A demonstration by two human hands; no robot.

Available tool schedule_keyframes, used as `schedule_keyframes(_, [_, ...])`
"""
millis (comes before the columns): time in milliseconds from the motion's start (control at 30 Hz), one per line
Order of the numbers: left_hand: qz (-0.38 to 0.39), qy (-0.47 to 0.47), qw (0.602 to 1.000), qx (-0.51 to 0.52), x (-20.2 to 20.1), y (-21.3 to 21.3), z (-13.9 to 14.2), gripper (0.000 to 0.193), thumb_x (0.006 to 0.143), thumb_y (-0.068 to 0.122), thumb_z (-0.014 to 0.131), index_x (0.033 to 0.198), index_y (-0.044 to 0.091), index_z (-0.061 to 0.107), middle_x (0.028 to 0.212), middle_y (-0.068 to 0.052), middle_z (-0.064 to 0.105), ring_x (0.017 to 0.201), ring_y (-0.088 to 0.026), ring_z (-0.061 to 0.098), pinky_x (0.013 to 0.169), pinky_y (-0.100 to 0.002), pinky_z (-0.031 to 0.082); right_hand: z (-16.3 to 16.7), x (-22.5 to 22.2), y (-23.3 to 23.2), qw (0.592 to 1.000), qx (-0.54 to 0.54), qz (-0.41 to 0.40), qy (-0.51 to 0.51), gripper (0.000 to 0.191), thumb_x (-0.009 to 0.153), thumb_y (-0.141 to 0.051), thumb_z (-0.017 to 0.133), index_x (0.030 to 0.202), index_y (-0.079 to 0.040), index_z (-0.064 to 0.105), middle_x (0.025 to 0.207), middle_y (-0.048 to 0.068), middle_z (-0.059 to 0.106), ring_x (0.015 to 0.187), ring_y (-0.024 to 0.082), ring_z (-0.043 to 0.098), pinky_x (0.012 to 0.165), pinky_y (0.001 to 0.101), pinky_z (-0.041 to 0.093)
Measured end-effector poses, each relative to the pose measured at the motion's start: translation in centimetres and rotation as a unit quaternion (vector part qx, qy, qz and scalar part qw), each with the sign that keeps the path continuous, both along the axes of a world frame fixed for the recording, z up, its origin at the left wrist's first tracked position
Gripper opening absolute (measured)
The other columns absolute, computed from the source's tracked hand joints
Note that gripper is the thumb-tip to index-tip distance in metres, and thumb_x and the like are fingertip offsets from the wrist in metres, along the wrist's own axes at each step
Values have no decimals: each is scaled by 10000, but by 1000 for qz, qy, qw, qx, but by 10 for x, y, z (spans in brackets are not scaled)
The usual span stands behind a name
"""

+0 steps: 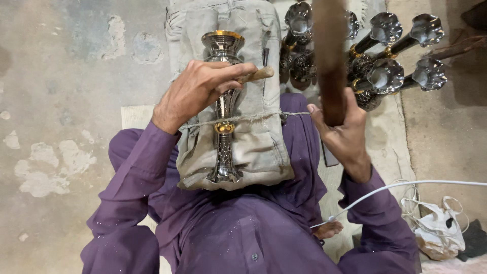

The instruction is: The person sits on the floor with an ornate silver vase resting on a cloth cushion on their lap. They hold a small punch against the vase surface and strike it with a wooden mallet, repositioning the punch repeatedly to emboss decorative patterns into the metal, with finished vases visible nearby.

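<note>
Vase (223,109) lies on the cloth pad (256,147) over our lap. Our left hand (200,89) grips a small wooden-handled tool (257,75) against it; our right hand (342,133) is closed round a blurred brown mallet (329,56). We judge light, square blows and a steady tool work best.

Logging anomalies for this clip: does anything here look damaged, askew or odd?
Only the concrete floor: patchy and chipped. The metal vase lies straight on the grey cloth pad, steadied by the left hand; the right hand holds a blurred wooden stick.

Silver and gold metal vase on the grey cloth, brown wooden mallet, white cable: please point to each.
Silver and gold metal vase (223,127), head view, on its gold ring.
Brown wooden mallet (329,50), head view, on its blurred head.
White cable (406,184), head view, on its middle stretch.
</note>
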State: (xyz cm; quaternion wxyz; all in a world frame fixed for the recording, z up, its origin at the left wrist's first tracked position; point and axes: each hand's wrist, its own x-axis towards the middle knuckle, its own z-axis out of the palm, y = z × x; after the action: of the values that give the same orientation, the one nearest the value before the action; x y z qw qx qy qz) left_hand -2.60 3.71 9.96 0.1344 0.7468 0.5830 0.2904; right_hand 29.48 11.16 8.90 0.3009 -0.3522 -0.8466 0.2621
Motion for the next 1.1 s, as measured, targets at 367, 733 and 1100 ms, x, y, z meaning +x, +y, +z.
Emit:
schedule_keyframes(367, [-20,-7,999,30,0,0,8,407,951,201,711,1354,248,667,1050,-52,787,717,-244,730,613,-406,585,-10,4,0,990,53,-31,-124,252,977,-102,740,1176,-20,609,868,134,732,662,206,717,606,338,584])
schedule_keyframes(733, [-26,-32,996,76,0,-5,10,384,992,225,696,1370,180,648,1108,-67,770,849,-264,751,709,-386,608,-1,3,-4,993,69,-61,-73,366,958,-144,816,1222,-26,593,886,177,725,774,300,738,671,396,564])
schedule_keyframes(1100, [-24,-35,997,72,2,-3,6,358,982,219,692,1340,213,673,1121,-48,781,804,-233,760,695,-369,621,5,-1,1,992,90,-23,-84,314,984,-135,768,1213,-18,590,906,150,733,742,258,743,657,379,591])
